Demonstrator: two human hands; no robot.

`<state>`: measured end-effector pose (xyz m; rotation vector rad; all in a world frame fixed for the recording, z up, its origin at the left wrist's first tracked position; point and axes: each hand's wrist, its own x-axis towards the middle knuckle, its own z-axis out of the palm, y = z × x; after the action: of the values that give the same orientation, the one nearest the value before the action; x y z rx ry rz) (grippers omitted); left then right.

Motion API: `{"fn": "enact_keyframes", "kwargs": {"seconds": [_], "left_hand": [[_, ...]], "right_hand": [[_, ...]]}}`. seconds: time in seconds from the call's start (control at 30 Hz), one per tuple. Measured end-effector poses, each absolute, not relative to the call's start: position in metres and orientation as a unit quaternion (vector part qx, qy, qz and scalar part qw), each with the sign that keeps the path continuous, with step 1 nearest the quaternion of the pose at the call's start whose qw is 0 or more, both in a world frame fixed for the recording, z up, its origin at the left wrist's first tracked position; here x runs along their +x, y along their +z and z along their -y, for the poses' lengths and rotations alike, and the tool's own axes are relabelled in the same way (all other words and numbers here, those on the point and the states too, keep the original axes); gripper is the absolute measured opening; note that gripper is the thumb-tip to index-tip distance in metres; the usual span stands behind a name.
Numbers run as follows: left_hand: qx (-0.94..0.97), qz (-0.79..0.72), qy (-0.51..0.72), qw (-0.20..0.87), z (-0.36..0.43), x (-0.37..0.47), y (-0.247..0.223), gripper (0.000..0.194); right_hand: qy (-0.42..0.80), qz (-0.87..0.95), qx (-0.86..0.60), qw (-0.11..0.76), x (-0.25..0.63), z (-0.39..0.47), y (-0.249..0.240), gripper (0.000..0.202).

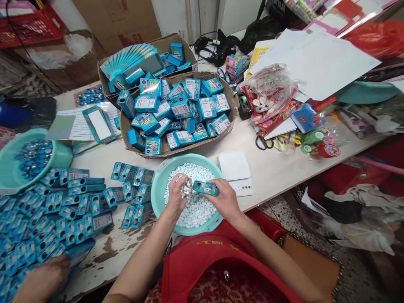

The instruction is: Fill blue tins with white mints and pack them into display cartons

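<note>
A teal basin [157,198] full of small white candies [197,212] sits at the table's front edge. Over it, my left hand [177,191] is closed around a handful of the white candies. My right hand [225,198] grips a small blue box [204,187] just to the right of that handful, its end with a round hole facing my left hand. Several similar blue boxes [127,191] stand left of the basin. Behind the basin, a cardboard box [235,105] holds many blue boxes.
A white scale [234,166] stands right of the basin. Another person's hand [47,277] is among the boxes at lower left. A second teal basin [63,155] holds shiny blue pieces. Scissors [264,143] and bagged items lie at the right.
</note>
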<state>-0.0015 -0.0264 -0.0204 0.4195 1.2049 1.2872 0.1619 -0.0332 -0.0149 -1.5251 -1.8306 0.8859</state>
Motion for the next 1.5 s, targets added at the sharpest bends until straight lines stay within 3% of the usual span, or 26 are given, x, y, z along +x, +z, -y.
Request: {"fn": "enact_keyframes", "kwargs": {"seconds": [0.33,0.67,0.93,1.1,1.5], "left_hand": [[0.201,-0.462,0.675,0.539,0.013,0.01,0.01,0.021],[0.183,-0.5,0.648,0.544,0.012,0.016,0.02,0.02],[0.217,-0.51,0.656,0.512,0.006,0.017,0.019,0.031],[0.218,-0.567,0.63,0.484,0.006,0.018,0.017,0.025],[0.221,-0.536,0.648,0.494,0.004,0.028,0.016,0.029]], "right_hand": [[0.309,0.721,-0.556,0.277,0.147,0.033,0.004,0.027],[0.334,0.704,-0.561,0.279,0.15,0.033,0.011,0.028],[0.345,0.689,-0.569,0.287,0.147,0.031,0.011,0.03],[0.348,0.682,-0.579,0.281,0.143,0.029,0.013,0.028],[0.356,0.664,-0.579,0.311,0.151,0.029,0.004,0.028]]}}
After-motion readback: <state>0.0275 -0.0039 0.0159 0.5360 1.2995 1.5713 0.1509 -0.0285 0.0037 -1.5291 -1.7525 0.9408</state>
